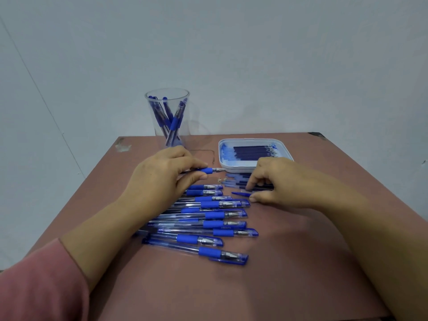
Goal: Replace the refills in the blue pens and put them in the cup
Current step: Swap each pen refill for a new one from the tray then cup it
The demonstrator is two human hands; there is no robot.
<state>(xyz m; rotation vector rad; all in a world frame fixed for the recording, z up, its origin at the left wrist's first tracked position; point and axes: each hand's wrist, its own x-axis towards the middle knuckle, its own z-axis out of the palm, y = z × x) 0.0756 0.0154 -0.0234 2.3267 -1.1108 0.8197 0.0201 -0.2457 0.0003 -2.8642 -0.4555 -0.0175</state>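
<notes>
while uncapped in the left hand point(166, 172), a pen point(212, 170) near the tray point(236, 168)

Light is even, diffuse and cool. Soft shadows lie beside the forearms on the table point(301, 286). The cup point(167, 98) shows faint glare. Edges bend; detail is slightly soft.

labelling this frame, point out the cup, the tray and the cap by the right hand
cup point(161, 133), head view, bare left wall
tray point(238, 169), head view, front wall
cap point(240, 194), head view, its middle

uncapped blue pen point(209, 170) level | capped pens point(213, 224) rowed | cup point(168, 117) upright
</notes>
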